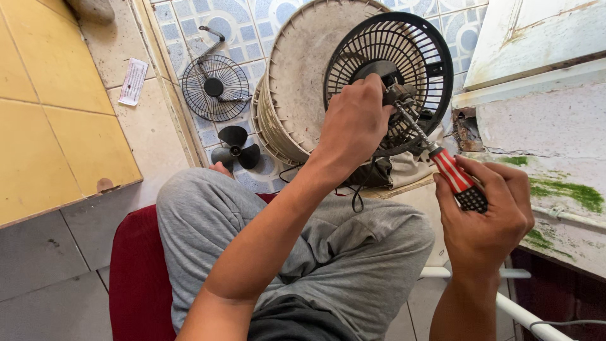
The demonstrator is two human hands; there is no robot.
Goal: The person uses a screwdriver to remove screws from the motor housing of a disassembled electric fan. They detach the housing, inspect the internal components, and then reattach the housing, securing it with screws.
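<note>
A: Start with the big things. What fills the scene?

B: The floor [57, 82], mostly. Yellow tiles on the far left, grey ones nearer, and a blue patterned strip of tiles running up the middle. On the right a worn white slab with green stains [555, 151] juts in.

A: And the person?

B: Seated on a red seat [136, 278], with grey trousers [341, 252] across the lap, one knee raised toward the patterned tiles.

A: What stands ahead of the knees?

B: A dirty round white fan housing [300, 82], tipped on its edge. Leaning against its right side is the black fan guard with its motor [404, 44], held up above the lap at the upper middle of the view.

A: What are the hands doing?

B: The left hand [353, 123] is closed around the motor hub at the guard's centre, gripping it. The right hand [483, 211] is wrapped tight around the screwdriver [451, 173], which has a red and white striped handle with a black end. Its metal shaft slants up and left to the hub, just beside the left hand's fingers.

A: Anything smaller lying about?

B: A second black wire grille [216, 87] lies flat on the patterned tiles to the left of the housing. Below it sits a black three-bladed propeller [235, 148], near the raised knee. Farther left, a small white paper slip [133, 82] rests on the pale tile.
</note>
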